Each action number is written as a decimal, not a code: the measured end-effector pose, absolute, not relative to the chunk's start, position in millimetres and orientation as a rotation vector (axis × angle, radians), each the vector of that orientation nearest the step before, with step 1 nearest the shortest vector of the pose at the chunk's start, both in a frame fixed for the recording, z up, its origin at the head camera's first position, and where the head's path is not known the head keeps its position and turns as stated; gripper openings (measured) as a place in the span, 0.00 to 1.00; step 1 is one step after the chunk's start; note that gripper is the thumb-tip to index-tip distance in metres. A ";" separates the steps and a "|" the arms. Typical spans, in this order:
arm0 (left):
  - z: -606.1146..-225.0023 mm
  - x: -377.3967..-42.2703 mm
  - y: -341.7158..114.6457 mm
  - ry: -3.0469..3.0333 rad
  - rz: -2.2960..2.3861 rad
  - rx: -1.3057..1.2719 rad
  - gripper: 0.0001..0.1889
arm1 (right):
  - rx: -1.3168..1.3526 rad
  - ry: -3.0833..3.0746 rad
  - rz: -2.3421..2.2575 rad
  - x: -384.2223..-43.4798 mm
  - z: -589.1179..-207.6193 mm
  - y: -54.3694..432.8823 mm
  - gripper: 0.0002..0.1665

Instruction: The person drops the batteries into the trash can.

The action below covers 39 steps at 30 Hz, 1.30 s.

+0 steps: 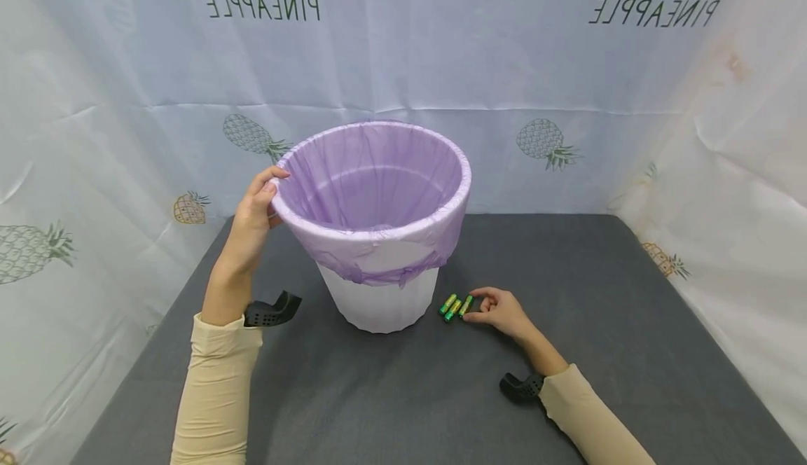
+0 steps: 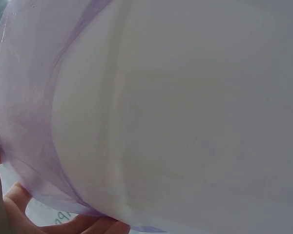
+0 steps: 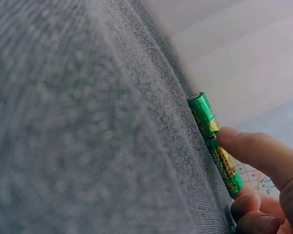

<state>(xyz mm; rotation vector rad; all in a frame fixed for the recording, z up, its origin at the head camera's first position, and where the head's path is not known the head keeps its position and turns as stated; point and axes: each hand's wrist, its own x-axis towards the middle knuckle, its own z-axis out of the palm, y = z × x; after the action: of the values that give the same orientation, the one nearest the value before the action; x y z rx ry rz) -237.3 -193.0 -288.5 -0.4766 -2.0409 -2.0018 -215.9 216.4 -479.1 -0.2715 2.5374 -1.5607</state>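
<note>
A white trash can (image 1: 381, 304) lined with a purple plastic bag (image 1: 372, 199) stands upright on the dark cloth. My left hand (image 1: 252, 213) grips its rim at the left, thumb and fingers on the bagged edge; in the left wrist view the fingers (image 2: 22, 195) touch the bag. To the right of the can's base lie green-and-gold batteries, two of them (image 1: 447, 302) side by side. My right hand (image 1: 501, 311) pinches a third battery (image 1: 466, 306) by its ends, low at the cloth. The right wrist view shows that battery (image 3: 225, 166) between thumb and finger.
The dark cloth (image 1: 353, 402) covers the table. A pale curtain (image 1: 492, 52) printed with pineapples hangs behind and along both sides. Black wrist mounts (image 1: 272, 309) are strapped on both forearms.
</note>
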 end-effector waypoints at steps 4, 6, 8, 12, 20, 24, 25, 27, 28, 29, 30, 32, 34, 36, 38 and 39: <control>-288.7 -236.9 -193.4 -2.031 -2.002 -0.477 0.12 | -0.266 2.579 -1.525 -216.9 -480.3 215.2 0.32; -288.9 -236.9 -193.2 -2.024 -2.006 -0.478 0.12 | -0.279 2.616 -1.501 -216.7 -480.6 214.7 0.31; -289.2 -237.0 -192.7 -2.023 -2.008 -0.477 0.12 | -0.280 2.662 -1.469 -216.0 -481.1 214.2 0.30; -289.7 -237.4 -193.1 -2.028 -2.011 -0.478 0.12 | -0.261 2.741 -1.393 -214.5 -481.4 212.4 0.30; -289.0 -236.6 -195.2 -2.036 -2.010 -0.475 0.12 | -0.236 2.803 -1.313 -212.2 -479.7 207.8 0.30; -287.4 -236.0 -196.2 -2.060 -2.011 -0.483 0.14 | -0.239 2.784 -1.342 -212.5 -481.2 208.2 0.29; -287.5 -236.3 -196.6 -2.062 -2.013 -0.490 0.16 | -0.240 2.772 -1.356 -213.0 -481.8 208.6 0.29; -288.1 -236.1 -197.3 -2.059 -2.022 -0.504 0.21 | -0.227 2.735 -1.403 -213.7 -483.1 208.9 0.29; -288.7 -235.9 -197.8 -2.051 -2.038 -0.511 0.23 | -0.227 2.714 -1.429 -213.9 -483.4 209.1 0.29; -289.2 -235.4 -197.9 -2.042 -2.057 -0.513 0.26 | -0.229 2.695 -1.450 -213.9 -483.8 209.4 0.29; -289.5 -234.8 -197.7 -2.032 -2.074 -0.508 0.28 | -0.232 2.678 -1.470 -213.9 -484.1 209.7 0.29; -289.7 -233.5 -197.1 -2.004 -2.120 -0.495 0.30 | -0.224 2.642 -1.514 -213.7 -484.2 210.2 0.29; -288.4 -231.4 -195.5 -1.957 -2.174 -0.479 0.32 | -0.221 2.622 -1.540 -213.8 -484.0 211.0 0.29; -288.0 -230.9 -193.7 -1.899 -2.185 -0.471 0.33 | -0.220 2.605 -1.560 -214.0 -482.5 211.7 0.29; -288.7 -229.5 -192.2 -1.855 -2.180 -0.479 0.32 | -0.210 2.594 -1.558 -208.3 -471.1 208.0 0.28; -289.1 -228.4 -191.2 -1.833 -2.173 -0.484 0.31 | -0.206 2.588 -1.557 -207.0 -468.4 206.9 0.28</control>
<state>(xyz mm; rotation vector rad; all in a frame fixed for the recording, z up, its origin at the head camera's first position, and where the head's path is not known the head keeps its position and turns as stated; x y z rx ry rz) -228.4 -191.2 -289.1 -0.4838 -1.8334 -2.1735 -207.0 206.9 -468.4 -0.2056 2.5879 -1.5570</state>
